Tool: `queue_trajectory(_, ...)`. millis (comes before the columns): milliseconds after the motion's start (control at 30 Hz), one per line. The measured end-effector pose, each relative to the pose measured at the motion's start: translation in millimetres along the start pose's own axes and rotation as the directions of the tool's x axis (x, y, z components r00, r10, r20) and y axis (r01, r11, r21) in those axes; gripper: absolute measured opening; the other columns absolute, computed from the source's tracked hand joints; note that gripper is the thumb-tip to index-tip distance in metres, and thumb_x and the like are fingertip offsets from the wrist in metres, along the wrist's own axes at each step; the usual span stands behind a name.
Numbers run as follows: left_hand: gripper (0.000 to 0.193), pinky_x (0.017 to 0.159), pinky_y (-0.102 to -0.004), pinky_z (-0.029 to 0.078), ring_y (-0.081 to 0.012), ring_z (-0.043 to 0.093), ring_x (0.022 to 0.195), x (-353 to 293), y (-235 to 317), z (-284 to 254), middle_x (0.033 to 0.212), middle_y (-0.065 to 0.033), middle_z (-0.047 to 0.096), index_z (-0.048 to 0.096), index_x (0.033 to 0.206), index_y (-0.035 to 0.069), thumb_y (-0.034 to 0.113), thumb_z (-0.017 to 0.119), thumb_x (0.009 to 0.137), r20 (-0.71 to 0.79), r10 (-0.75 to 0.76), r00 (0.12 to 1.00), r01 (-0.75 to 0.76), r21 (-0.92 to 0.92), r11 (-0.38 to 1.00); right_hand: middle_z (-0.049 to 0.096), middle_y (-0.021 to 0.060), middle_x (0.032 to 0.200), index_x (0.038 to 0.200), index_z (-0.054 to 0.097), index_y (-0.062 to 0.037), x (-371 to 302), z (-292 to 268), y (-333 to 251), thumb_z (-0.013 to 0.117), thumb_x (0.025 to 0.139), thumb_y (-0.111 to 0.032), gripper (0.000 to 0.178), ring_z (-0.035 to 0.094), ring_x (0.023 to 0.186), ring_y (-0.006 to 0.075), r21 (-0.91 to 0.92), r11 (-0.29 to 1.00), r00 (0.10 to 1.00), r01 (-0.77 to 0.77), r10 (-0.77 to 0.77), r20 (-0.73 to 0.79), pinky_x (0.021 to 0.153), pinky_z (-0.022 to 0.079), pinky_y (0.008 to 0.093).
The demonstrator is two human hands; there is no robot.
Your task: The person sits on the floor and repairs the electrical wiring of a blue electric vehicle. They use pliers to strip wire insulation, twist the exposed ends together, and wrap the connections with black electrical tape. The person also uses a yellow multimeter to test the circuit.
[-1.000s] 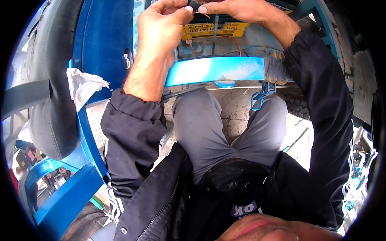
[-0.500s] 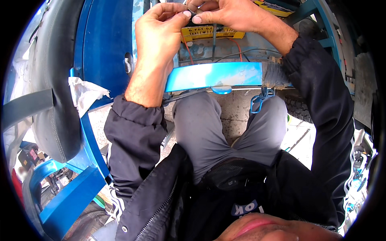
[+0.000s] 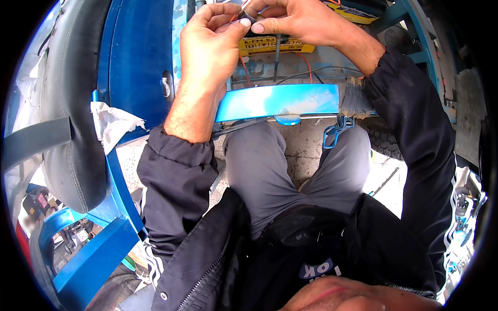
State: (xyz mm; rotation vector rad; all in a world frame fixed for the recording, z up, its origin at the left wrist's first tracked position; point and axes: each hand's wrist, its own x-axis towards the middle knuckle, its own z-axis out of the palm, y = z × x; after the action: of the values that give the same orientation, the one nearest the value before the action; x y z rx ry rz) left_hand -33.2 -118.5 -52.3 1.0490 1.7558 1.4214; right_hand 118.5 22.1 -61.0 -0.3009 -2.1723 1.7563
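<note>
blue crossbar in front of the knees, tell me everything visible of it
The blue crossbar is a broad, smooth, glossy bar, apparently painted metal, running sideways and bowed in this fisheye view. Pale patches, perhaps glare, mark its face. A rounded blue tab sits at its lower edge. Worn dark wrapping meets its right end; the left end passes behind the left forearm, and contact there is unclear.

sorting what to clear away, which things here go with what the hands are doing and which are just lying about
Likely in use:
dark piece, held between left hand and right hand
yellow box, perhaps
orange wire, perhaps

Apparently just about:
white cloth
padded seat
tyre
</note>
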Motion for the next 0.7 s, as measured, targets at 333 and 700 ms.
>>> queue_trajectory(333,0.022,0.097,-0.0359,0.057,-0.0215,0.072,0.105,0.4,2.6,-2.1,0.105,-0.0119,0.074,0.072,0.113,0.000,0.007,0.077,0.093,0.057,-0.035,0.998,0.036,-0.018,0.999,0.071,0.0045,0.100,0.112,0.068,0.0031,-4.0,0.6,-2.4,0.074,0.093,-0.004,0.021,0.065,0.093,0.0111,-0.049,0.999,1.000,-0.005,0.005,-0.006,0.084,0.054,0.0285)
queue_trajectory(700,0.023,0.084,-0.0308,0.063,-0.0198,0.076,0.093,1.5,-3.3,1.0,0.100,-0.0144,0.075,0.070,0.113,-0.006,0.006,0.075,0.093,0.008,0.108,0.994,-0.108,0.159,0.981,0.069,0.0071,0.098,0.111,0.068,0.0029,-3.9,-7.3,-9.1,0.072,0.092,-0.007,0.021,0.063,0.092,0.0143,-0.344,0.931,0.992,0.124,-0.114,0.047,0.084,0.052,0.0317)
